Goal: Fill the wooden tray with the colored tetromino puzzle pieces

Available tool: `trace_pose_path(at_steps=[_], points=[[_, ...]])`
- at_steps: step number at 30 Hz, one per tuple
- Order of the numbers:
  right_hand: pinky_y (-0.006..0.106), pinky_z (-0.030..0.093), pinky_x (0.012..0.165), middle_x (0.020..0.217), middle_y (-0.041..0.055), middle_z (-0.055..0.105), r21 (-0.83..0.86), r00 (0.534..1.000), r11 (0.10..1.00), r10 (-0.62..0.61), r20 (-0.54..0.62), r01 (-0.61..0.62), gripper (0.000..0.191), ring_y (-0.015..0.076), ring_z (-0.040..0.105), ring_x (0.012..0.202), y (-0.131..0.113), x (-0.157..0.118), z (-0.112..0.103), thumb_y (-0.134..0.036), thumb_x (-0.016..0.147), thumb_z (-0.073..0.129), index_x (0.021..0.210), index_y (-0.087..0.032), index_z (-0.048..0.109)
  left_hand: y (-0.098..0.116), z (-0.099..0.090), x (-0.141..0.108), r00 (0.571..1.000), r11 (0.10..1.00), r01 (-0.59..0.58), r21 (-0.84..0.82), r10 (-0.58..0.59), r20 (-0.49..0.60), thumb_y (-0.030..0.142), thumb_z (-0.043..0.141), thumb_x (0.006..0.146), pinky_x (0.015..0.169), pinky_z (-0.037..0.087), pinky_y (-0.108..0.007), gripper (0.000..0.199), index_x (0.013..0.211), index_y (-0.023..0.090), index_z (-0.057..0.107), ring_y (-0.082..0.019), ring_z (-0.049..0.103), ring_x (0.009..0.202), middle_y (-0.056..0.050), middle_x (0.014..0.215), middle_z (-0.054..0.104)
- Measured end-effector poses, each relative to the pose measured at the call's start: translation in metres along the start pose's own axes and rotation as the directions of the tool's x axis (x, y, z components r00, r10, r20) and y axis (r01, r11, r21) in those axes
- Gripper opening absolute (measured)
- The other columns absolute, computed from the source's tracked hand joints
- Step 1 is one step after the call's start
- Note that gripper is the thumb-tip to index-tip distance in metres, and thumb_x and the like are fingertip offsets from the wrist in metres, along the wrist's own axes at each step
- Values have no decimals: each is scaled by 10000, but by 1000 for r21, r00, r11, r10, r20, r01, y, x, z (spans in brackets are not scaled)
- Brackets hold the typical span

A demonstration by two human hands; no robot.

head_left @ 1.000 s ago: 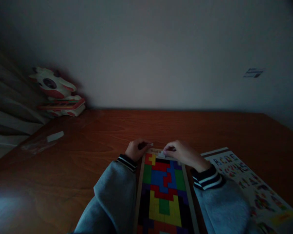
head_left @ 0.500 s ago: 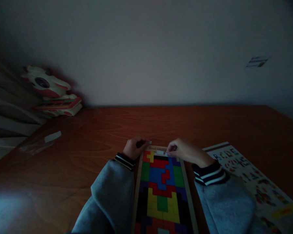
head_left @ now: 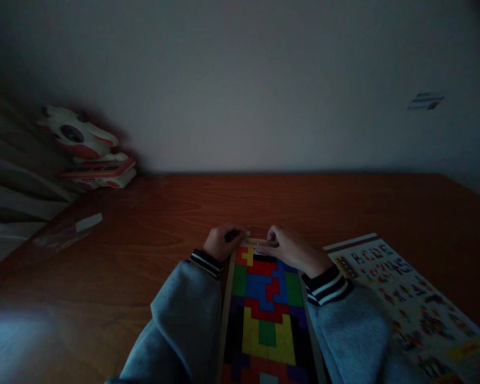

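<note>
Pinched together, the left hand's (head_left: 220, 242) fingers hold a small pale piece (head_left: 248, 234) at the board's eleven o'clock corner. Toward twelve, the right hand's (head_left: 294, 253) fingertips bunch low over the far edge; what they grip, I can't tell. Coloured blocks (head_left: 267, 333) pack most of the visible framed board (head_left: 227, 298), so it looks nearly full; the dark band (head_left: 265, 258) near twelve could be block or gap. At three lies a printed sheet (head_left: 404, 298).
</note>
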State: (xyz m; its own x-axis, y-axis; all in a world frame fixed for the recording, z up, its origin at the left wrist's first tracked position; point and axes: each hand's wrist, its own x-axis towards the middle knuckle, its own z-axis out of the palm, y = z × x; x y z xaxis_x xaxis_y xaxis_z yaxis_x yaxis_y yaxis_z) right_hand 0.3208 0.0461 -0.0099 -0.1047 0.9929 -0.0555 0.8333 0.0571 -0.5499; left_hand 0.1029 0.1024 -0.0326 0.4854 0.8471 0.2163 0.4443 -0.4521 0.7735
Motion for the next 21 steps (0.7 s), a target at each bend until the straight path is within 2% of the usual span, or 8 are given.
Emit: trace_pose_path(at_steps=[3, 6, 10, 15, 18, 21], points=[[303, 419, 666, 872, 72, 657, -11, 999, 1000, 21, 24, -20, 405, 216, 617, 800, -1, -2, -3, -576, 767, 687, 853, -199, 568, 0, 0, 0, 1000, 1000, -2, 7, 2, -2, 384, 635, 873, 707, 528, -262, 234, 950, 188, 737, -171, 668, 783, -53, 895, 737], [291, 421, 629, 866, 64, 651, -8, 997, 999, 42, 70, -42, 407, 203, 617, 768, 7, -4, -17, -591, 786, 651, 868, -202, 567, 2, -1, -1, 1000, 1000, -4, 3, 4, -8, 366, 631, 876, 711, 529, -264, 221, 957, 188, 734, -170, 670, 784, -53, 905, 739], [317, 451, 745, 1011, 98, 633, -81, 988, 993, 98, 121, -89, 463, 244, 608, 937, 22, -7, -36, -580, 751, 682, 977, -198, 550, 3, -2, -1, 1000, 1000, -26, -9, 26, -15, 350, 626, 877, 702, 532, -260, 213, 955, 180, 729, -168, 675, 781, -58, 909, 742], [412, 448, 816, 1080, 126, 609, -155, 975, 974, 185, 126, -165, 554, 321, 583, 1036, 22, -9, -31, -647, 689, 695, 996, -211, 548, 2, 0, -1, 1000, 999, -26, -37, 25, -13, 352, 631, 875, 701, 544, -258, 212, 947, 181, 733, -167, 681, 779, -59, 909, 748], [444, 441, 841, 1081, 119, 615, -149, 982, 979, 154, 105, -137, 560, 332, 570, 1069, 15, -7, -24, -673, 687, 682, 991, -219, 562, 0, 0, -1, 1000, 997, -13, -72, 14, 9, 358, 644, 870, 711, 555, -259, 221, 974, 185, 732, -163, 687, 777, -55, 935, 752], [406, 455, 820, 1028, 114, 646, -72, 998, 996, 47, 44, -44, 470, 288, 601, 1004, 8, -3, -24, -638, 762, 649, 937, -203, 608, -1, 1, -2, 999, 994, -19, -111, 23, 35, 367, 673, 851, 756, 563, -272, 235, 992, 190, 735, -170, 696, 812, -56, 963, 754]])
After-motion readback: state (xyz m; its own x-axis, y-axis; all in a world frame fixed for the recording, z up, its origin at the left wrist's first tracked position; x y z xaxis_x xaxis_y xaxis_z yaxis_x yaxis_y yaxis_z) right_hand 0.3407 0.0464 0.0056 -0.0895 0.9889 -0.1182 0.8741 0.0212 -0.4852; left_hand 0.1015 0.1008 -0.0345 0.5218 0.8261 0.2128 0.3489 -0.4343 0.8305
